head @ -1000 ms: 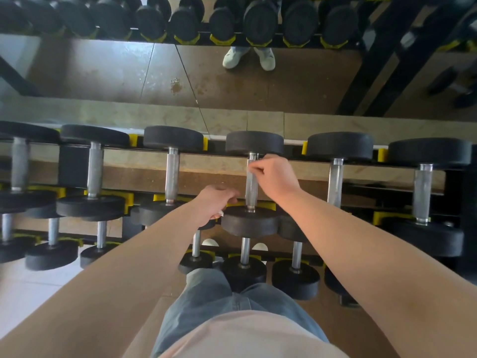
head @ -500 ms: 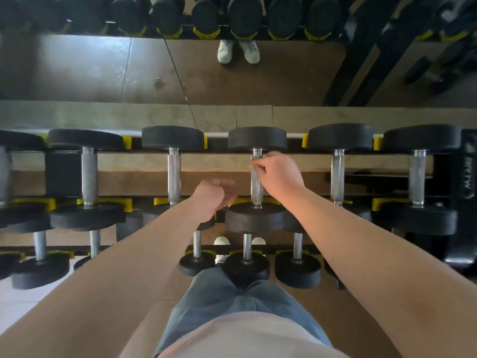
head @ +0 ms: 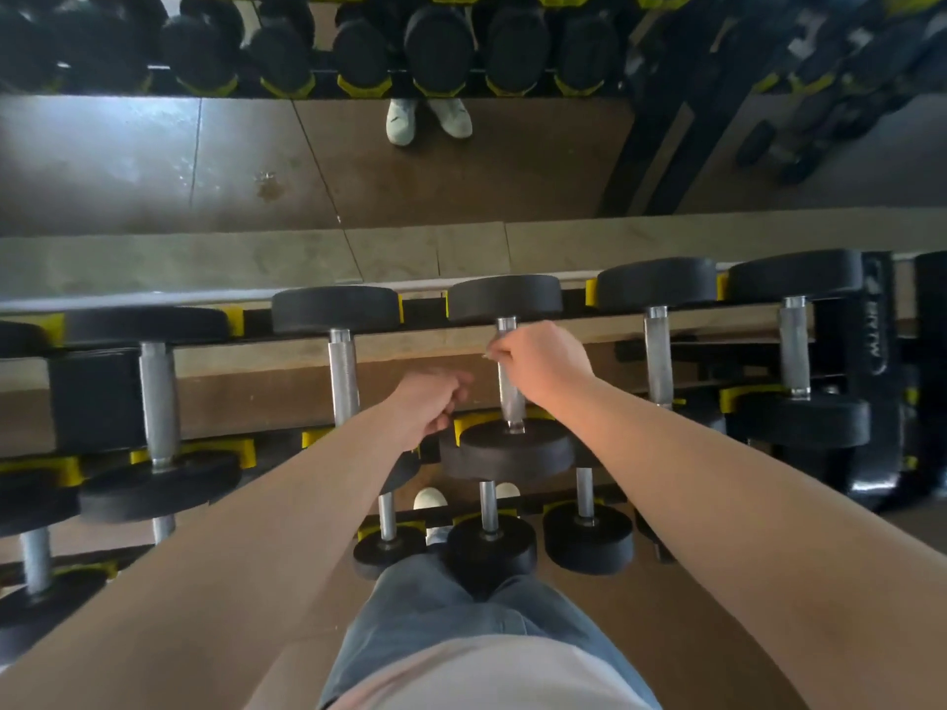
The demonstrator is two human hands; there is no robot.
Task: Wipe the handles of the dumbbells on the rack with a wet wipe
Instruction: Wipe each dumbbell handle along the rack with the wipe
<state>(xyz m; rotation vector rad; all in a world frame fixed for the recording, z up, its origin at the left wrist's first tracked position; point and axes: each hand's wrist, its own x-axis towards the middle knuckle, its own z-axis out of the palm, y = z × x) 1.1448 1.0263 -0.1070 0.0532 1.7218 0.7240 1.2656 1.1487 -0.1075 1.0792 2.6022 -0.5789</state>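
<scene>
Dumbbell handle (head: 512, 407) lies bare nearward of the fingers that the right hand (head: 543, 366) clamps round its far end; leftward, the blurred left hand (head: 429, 402) leaves its grip unreadable.

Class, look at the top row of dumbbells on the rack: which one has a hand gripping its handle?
The dumbbell third from the rack's right end: the right hand grips its handle. The other handles in that row have no hand on them.

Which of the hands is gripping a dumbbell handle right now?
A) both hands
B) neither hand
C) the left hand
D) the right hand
D: the right hand is curled round a top-row handle, while the left hand sits beside it, off any handle.
</scene>
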